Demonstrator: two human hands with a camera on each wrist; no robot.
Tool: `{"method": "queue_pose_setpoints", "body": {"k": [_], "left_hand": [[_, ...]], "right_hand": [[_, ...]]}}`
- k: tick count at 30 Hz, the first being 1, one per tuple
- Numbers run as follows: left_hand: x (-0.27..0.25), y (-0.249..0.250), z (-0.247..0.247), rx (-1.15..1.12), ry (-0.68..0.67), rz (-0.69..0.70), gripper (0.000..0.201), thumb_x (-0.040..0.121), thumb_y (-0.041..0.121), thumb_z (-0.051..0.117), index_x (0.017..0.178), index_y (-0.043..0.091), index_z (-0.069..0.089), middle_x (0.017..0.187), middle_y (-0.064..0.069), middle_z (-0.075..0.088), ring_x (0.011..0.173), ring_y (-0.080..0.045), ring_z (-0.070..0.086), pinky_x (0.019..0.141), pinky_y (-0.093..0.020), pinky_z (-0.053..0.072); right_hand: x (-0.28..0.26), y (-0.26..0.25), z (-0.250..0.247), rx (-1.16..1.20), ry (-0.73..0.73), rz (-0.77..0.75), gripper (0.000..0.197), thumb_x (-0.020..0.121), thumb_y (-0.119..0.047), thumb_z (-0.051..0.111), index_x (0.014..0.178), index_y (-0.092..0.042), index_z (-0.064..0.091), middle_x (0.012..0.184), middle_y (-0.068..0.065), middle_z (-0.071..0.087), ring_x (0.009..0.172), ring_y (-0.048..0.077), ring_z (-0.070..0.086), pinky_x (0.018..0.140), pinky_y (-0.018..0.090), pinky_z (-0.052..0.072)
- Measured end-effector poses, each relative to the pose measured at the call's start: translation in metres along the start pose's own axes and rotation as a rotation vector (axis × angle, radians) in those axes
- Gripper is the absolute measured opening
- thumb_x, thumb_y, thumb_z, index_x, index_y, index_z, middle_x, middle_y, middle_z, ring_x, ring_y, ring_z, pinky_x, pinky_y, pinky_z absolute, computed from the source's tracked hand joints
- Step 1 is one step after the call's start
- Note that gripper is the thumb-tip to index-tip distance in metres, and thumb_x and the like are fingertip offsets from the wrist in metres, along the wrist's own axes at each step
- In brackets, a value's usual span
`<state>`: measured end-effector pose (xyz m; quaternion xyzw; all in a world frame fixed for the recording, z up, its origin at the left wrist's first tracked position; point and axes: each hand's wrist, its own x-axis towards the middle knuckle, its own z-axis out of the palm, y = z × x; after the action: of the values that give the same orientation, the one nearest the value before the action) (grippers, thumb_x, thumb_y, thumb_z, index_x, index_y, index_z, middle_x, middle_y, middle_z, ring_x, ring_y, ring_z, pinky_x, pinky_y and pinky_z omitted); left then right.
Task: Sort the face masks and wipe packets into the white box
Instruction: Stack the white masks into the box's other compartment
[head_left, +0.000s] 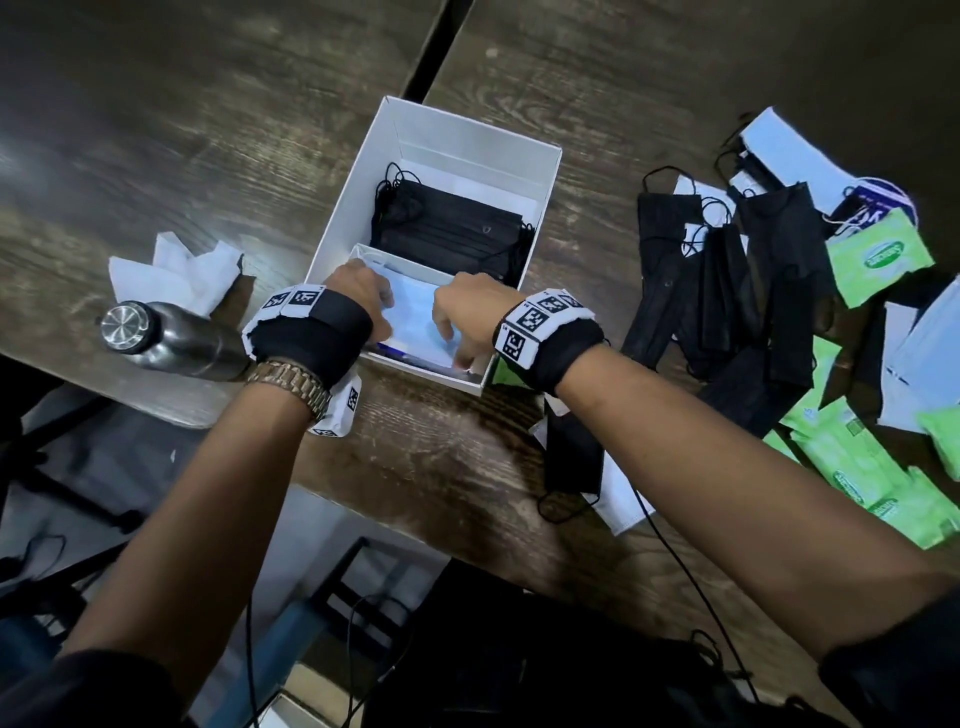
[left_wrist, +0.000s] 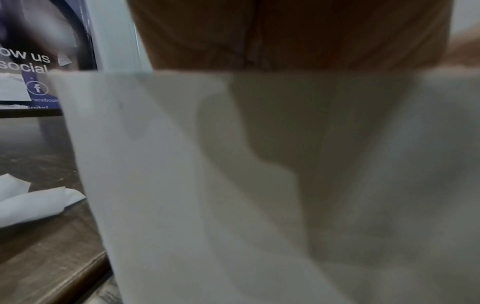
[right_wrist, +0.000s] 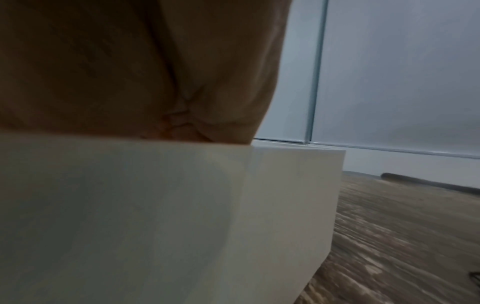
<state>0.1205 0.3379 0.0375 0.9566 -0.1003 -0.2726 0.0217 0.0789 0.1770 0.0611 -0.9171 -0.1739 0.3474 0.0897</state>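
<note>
The white box (head_left: 467, 132) stands mid-table with a divider across it. A stack of black masks (head_left: 452, 228) fills its far compartment. Light blue masks (head_left: 415, 322) lie in the near compartment, and both hands reach into it. My left hand (head_left: 363, 299) holds the top blue mask at its left end. My right hand (head_left: 465, 312) holds the right end, its fingers bent down into the near right corner. The wrist views show only the left palm (left_wrist: 285, 35) and the right palm (right_wrist: 130, 61) above the box wall (left_wrist: 155, 185) (right_wrist: 155, 205); the fingers are hidden there.
Right of the box lies a loose pile of black masks (head_left: 727, 270), green wipe packets (head_left: 878, 254) and pale masks (head_left: 924, 353). One black mask (head_left: 571, 452) lies near the front edge. A metal bottle (head_left: 166, 338) and white tissue (head_left: 176, 270) sit left.
</note>
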Motion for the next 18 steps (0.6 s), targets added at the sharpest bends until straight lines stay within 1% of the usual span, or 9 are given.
{"method": "queue_pose_setpoints", "body": {"k": [3,5,8,11,13,14,15,16,18], "left_hand": [[-0.003,-0.002,-0.001,0.03,-0.005,0.009,0.034,0.078,0.018,0.072,0.112,0.019,0.069,0.129,-0.01,0.052,0.115,-0.026,0.055,0.096,-0.031,0.044],[-0.006,-0.003,-0.003,0.025,-0.005,0.012,0.029,0.084,0.016,0.066,0.113,0.019,0.07,0.129,-0.008,0.054,0.116,-0.026,0.055,0.097,-0.031,0.044],[-0.01,-0.002,-0.008,0.012,-0.013,0.009,0.028,0.088,0.012,0.057,0.109,0.022,0.071,0.126,-0.007,0.061,0.114,-0.027,0.057,0.098,-0.03,0.044],[-0.012,0.003,-0.025,-0.021,0.098,0.006,0.025,0.087,0.017,0.054,0.101,0.025,0.072,0.114,-0.013,0.063,0.103,-0.034,0.062,0.092,-0.036,0.05],[-0.01,0.008,-0.035,-0.082,0.225,0.096,0.024,0.085,0.019,0.056,0.103,0.022,0.072,0.108,-0.013,0.066,0.097,-0.036,0.064,0.089,-0.04,0.053],[-0.009,0.013,-0.038,-0.111,0.248,0.159,0.027,0.084,0.018,0.057,0.108,0.021,0.07,0.111,-0.011,0.067,0.099,-0.034,0.064,0.091,-0.041,0.052],[-0.007,0.019,-0.04,-0.124,0.24,0.224,0.032,0.085,0.018,0.059,0.116,0.021,0.066,0.117,-0.009,0.066,0.105,-0.033,0.062,0.094,-0.041,0.05],[-0.006,0.027,-0.04,-0.118,0.201,0.277,0.038,0.086,0.018,0.06,0.124,0.021,0.062,0.124,-0.007,0.063,0.112,-0.031,0.059,0.097,-0.04,0.048],[-0.004,0.041,-0.037,-0.03,0.084,0.316,0.044,0.089,0.021,0.059,0.133,0.023,0.055,0.131,-0.005,0.059,0.118,-0.028,0.055,0.099,-0.036,0.046]], "right_hand": [[-0.002,0.002,0.001,0.047,-0.017,-0.057,0.039,0.07,-0.03,0.089,0.102,-0.016,0.071,0.095,0.004,0.054,0.084,0.026,0.056,0.069,0.032,0.05],[-0.004,0.001,0.003,0.022,-0.022,-0.094,0.027,0.075,-0.025,0.084,0.098,-0.016,0.073,0.085,0.001,0.057,0.082,0.026,0.057,0.067,0.031,0.049],[-0.009,0.0,0.004,-0.052,-0.012,-0.114,0.004,0.077,-0.012,0.068,0.079,-0.011,0.072,0.068,0.003,0.057,0.071,0.025,0.053,0.053,0.027,0.036],[-0.019,0.0,0.0,-0.059,0.07,-0.072,0.008,0.073,-0.007,0.059,0.068,-0.012,0.063,0.059,-0.001,0.047,0.066,0.027,0.05,0.052,0.027,0.031],[-0.025,0.004,-0.003,-0.007,0.202,-0.015,0.013,0.077,-0.008,0.061,0.068,-0.018,0.059,0.068,-0.002,0.053,0.072,0.03,0.055,0.058,0.031,0.036],[-0.026,0.006,-0.005,0.024,0.289,0.015,0.011,0.082,-0.013,0.063,0.075,-0.021,0.062,0.078,0.0,0.06,0.077,0.03,0.059,0.062,0.032,0.039],[-0.027,0.009,-0.007,0.055,0.373,0.043,0.003,0.087,-0.021,0.065,0.088,-0.024,0.066,0.09,0.002,0.065,0.085,0.03,0.062,0.068,0.034,0.042],[-0.026,0.014,-0.008,0.076,0.444,0.076,0.012,0.09,-0.029,0.065,0.101,-0.024,0.067,0.1,0.003,0.068,0.094,0.03,0.063,0.076,0.036,0.044],[-0.021,0.023,-0.004,0.036,0.427,0.114,0.027,0.091,-0.036,0.063,0.114,-0.021,0.062,0.109,0.005,0.068,0.103,0.029,0.063,0.09,0.04,0.04]]}}
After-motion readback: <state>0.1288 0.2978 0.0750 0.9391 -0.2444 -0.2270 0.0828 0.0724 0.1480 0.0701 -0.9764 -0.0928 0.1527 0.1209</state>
